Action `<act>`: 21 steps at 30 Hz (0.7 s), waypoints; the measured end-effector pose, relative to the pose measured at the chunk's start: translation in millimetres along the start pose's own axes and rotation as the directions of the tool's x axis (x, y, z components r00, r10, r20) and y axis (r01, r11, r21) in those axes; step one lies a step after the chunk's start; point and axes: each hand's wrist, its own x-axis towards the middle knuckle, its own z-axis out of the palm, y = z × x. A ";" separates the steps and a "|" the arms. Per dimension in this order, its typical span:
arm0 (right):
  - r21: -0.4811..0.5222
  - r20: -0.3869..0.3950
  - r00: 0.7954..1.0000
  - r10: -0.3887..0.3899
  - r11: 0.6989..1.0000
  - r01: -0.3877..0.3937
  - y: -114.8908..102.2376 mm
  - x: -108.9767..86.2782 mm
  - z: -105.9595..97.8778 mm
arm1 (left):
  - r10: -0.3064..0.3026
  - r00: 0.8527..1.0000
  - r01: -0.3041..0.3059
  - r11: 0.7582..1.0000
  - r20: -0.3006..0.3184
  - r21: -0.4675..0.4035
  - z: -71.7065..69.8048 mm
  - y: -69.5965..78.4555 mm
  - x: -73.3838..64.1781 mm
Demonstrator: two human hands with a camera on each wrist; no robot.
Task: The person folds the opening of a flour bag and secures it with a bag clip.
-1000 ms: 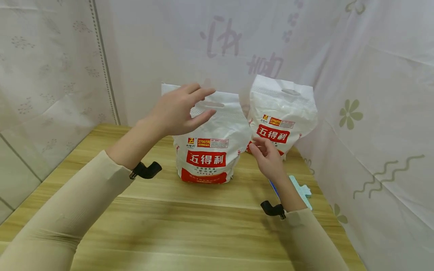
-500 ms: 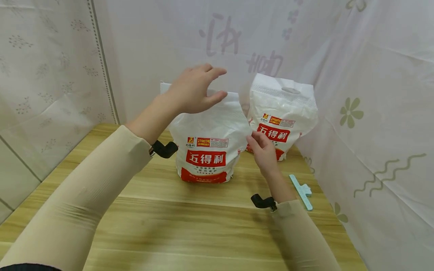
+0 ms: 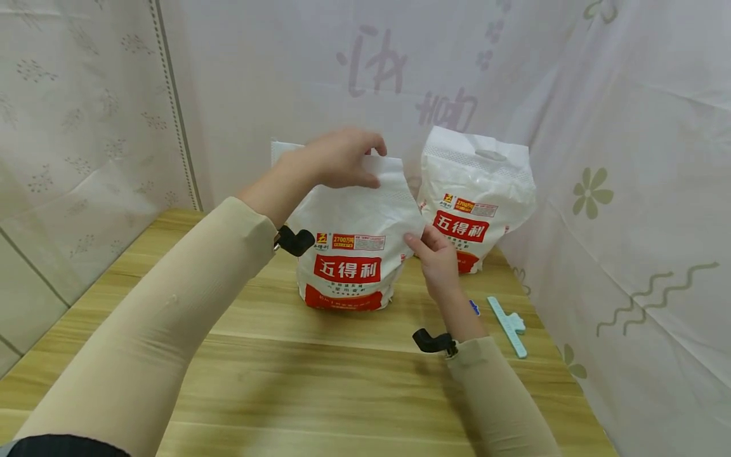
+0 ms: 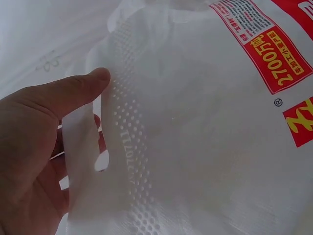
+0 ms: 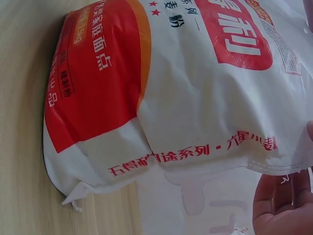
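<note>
Watched from my remote seat, the left hand [image 3: 342,158] wraps the top strip of the front flour bag [image 3: 354,216], thumb before it and bent fingers behind; how tightly they press I cannot tell. At the same bag's right edge, the right hand [image 3: 441,263] holds the side between thumb and curled fingers. The bag stands upright on the wooden table [image 3: 320,381], its red label facing me. Behind it and to the right stands a second flour bag [image 3: 480,178] with a like label. Right of the front bag I see a pale teal clip [image 3: 507,326] lying flat and, nearer, a small blue object [image 3: 474,307] partly hidden by the right wrist. A printed curtain [image 3: 245,82] hangs behind both bags.
</note>
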 end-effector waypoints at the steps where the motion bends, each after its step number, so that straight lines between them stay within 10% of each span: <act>1: 0.009 -0.006 1.000 -0.011 1.000 0.011 0.4 -0.3 0.8 | 0.015 1.000 -0.015 1.000 -0.002 -0.016 0.9 -1.2 0.6; 21: 0.110 -0.138 0.990 -0.007 0.994 0.023 -0.3 1.1 4.3 | 0.111 0.993 -0.113 0.991 -0.036 -0.068 7.5 -2.3 5.7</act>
